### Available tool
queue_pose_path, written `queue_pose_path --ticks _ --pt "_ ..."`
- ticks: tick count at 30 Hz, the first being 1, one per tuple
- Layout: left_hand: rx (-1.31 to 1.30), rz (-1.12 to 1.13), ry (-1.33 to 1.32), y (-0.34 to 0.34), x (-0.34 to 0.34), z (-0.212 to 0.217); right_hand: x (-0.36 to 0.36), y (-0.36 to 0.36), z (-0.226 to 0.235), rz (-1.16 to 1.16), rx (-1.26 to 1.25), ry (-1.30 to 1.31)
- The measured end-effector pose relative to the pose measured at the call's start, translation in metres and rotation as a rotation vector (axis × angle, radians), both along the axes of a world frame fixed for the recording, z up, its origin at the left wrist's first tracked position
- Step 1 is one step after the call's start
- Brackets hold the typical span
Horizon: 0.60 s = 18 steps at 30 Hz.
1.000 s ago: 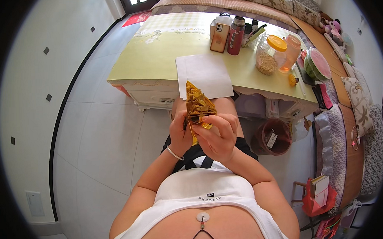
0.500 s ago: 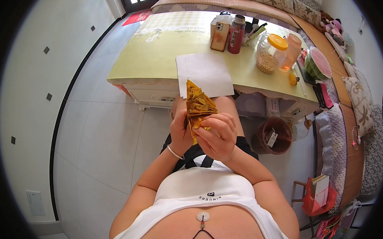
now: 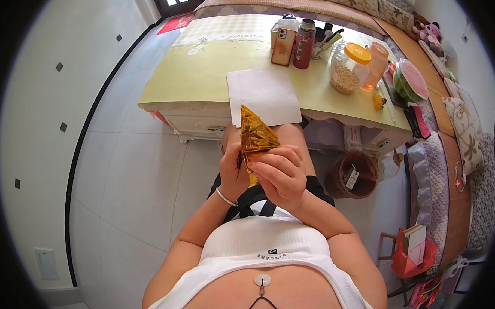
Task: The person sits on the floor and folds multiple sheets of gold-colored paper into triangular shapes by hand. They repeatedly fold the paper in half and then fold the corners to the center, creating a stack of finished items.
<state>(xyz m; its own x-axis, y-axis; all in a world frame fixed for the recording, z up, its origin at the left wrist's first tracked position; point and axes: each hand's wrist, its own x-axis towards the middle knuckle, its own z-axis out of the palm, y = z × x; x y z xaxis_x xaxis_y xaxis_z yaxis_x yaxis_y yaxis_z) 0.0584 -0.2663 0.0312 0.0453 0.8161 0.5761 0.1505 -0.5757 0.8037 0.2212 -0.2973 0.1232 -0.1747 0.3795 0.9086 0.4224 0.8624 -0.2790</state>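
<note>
A folded piece of shiny gold paper (image 3: 256, 133), pleated into layers and pointed at its far end, is held up between both hands over my lap. My left hand (image 3: 233, 168) grips its left edge, with the fingers partly hidden behind it. Across the near right part of the paper, my right hand (image 3: 281, 172) is closed, thumb and fingers pinching the folds. Just beyond the gold tip, white paper sheets (image 3: 267, 91) lie at the table's near edge.
The yellow-green table (image 3: 201, 74) bears a phone (image 3: 283, 47), a red thermos (image 3: 304, 46), a yellow-lidded jar (image 3: 345, 77), a pink bottle (image 3: 374, 68) and a cut watermelon (image 3: 411, 82). A dark red bin (image 3: 363, 188) stands on the floor to the right.
My right fingers have come closer together and lie flatter over the folds. The gold pleats look more gathered. My left hand keeps nearly the same place.
</note>
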Motion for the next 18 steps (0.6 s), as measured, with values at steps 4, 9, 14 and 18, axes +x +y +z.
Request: queue_pose_path --ticks 4,9,14,18 --pt "0.039 0.012 0.061 0.000 -0.003 -0.010 -0.001 -0.003 -0.004 -0.059 0.025 0.025" --pt "0.004 -0.083 -0.115 -0.001 0.004 -0.005 -0.004 -0.003 -0.003 -0.134 -0.035 0.039" --pt "-0.046 -0.107 -0.315 -0.003 0.013 0.011 -0.004 0.000 -0.005 -0.131 -0.007 -0.025" --pt "-0.086 -0.078 -0.318 0.001 0.011 0.004 -0.005 0.000 -0.001 -0.125 -0.021 0.008"
